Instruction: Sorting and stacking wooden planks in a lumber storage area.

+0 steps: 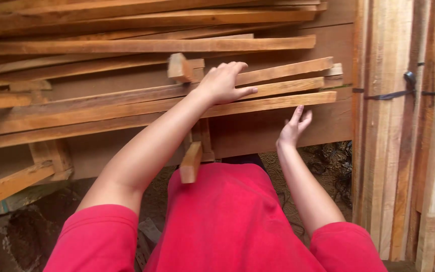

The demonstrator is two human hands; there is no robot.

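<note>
Wooden slats [278,85] under flat, open left hand [223,83]; right hand [294,127] open just below.

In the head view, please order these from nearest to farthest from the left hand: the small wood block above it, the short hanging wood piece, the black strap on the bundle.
From the left hand:
1. Small wood block, just above-left.
2. Short hanging wood piece, below.
3. Black strap, far right.

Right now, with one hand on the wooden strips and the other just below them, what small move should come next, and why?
Probably bring the right hand up under the lowest strip and grip it. The left hand already lies flat on the upper strips, while the right hand is open, just under the strip's free end. The strips lie loosely stacked and slanted, so support from both hands seems safer.
</note>
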